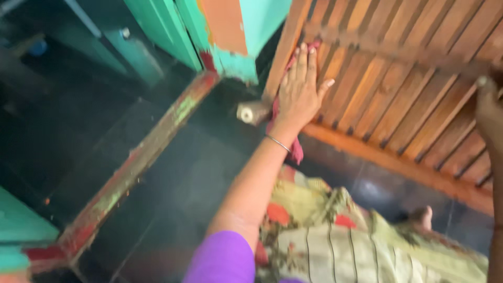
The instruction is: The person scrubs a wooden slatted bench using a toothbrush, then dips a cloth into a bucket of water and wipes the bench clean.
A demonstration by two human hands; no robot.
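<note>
Left hand (299, 94) is pressing flat, fingers spread, a crumpled red cloth (293, 141) against the slatted orange-brown wooden frame (398, 99); right hand (490, 112) is blurred, grip unclear.

Slatted frame (398, 78): wood, orange-brown, stained or varnished, slight sheen, grain visible along slats. Round peg end (247, 113) at frame corner: bare pale wood, matt. Rag (296, 149) under left hand (299, 94): soft cloth, dull red-pink, matt, crumpled. Bangle (277, 143) on left wrist: thin metal, shiny. Threshold beam (141, 162): wood, red and green paint worn, chipped, rough. Door panels (173, 26): painted teal, smooth, paint flaked at lower edge. Floor (199, 178): dark stone or tile, glossy, reflective. Garment (340, 241): printed cloth, matt; sleeve (222, 259) plain purple fabric.
</note>
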